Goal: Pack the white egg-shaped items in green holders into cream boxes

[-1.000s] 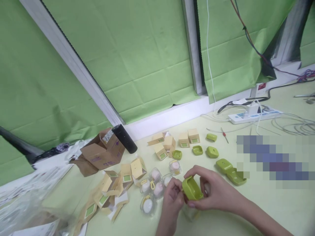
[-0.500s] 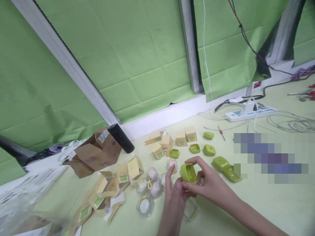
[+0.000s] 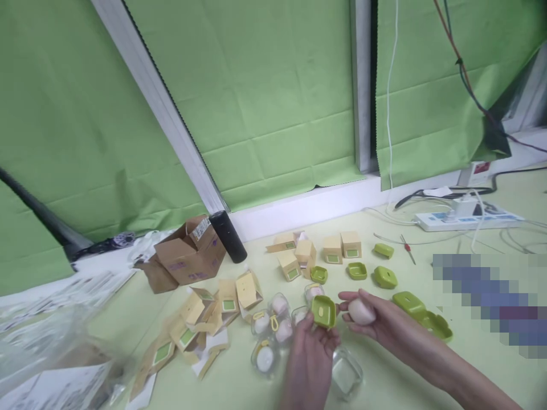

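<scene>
My left hand (image 3: 311,353) is closed round the edge of a small olive-green square case half (image 3: 323,312), its hollow side facing me. Just to its right, my right hand (image 3: 380,326) cradles a smooth white egg-shaped piece (image 3: 361,311) in its fingers. Below the hands lies a clear square plastic case (image 3: 347,373). Left of my left hand sit several clear cases with rounded whitish pieces inside, among them a case with a yellow loop (image 3: 265,357). Several green case parts, such as a green lid (image 3: 385,277), lie beyond my right hand.
Small tan boxes (image 3: 332,249) stand at the back, and opened ones (image 3: 200,310) lie at left. Behind them are a brown carton (image 3: 192,256) and a black cylinder (image 3: 228,236). A power strip (image 3: 470,219), cables and a red-handled thin tool (image 3: 408,249) are at right.
The hands have moved apart. The green case half is now in my left hand alone, and the white piece shows in my right hand. The view has shifted left.
</scene>
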Available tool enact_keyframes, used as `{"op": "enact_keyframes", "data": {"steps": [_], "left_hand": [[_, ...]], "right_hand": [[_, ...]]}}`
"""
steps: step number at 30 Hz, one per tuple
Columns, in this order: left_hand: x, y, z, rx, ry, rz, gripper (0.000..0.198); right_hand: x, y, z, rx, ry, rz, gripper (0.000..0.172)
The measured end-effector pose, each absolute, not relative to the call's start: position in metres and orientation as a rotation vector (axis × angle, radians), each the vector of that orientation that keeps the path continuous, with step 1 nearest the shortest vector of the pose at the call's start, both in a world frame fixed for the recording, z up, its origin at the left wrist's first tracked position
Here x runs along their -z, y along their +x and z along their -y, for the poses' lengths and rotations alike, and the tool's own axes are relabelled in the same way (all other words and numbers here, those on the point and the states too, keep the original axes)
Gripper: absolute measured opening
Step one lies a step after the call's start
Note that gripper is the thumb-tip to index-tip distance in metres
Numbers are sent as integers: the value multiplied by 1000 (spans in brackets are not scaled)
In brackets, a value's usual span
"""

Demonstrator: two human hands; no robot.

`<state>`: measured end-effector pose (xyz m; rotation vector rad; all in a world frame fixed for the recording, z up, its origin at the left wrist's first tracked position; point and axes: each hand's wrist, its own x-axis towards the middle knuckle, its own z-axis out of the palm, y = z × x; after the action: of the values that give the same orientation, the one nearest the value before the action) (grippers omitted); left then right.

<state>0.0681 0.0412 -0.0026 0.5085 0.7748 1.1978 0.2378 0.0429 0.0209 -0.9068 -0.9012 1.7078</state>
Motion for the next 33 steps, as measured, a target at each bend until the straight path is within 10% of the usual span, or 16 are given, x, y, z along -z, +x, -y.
{"op": "enact_keyframes", "data": {"steps": [9, 33], "left_hand": [[3, 72, -46, -1047, 378, -705, 55], [36, 90, -30, -1086, 573, -734, 37]], "right_hand": [[-23, 236, -49, -1228, -1147, 1301, 50], [0, 208, -30, -547, -907, 2018, 45]]}}
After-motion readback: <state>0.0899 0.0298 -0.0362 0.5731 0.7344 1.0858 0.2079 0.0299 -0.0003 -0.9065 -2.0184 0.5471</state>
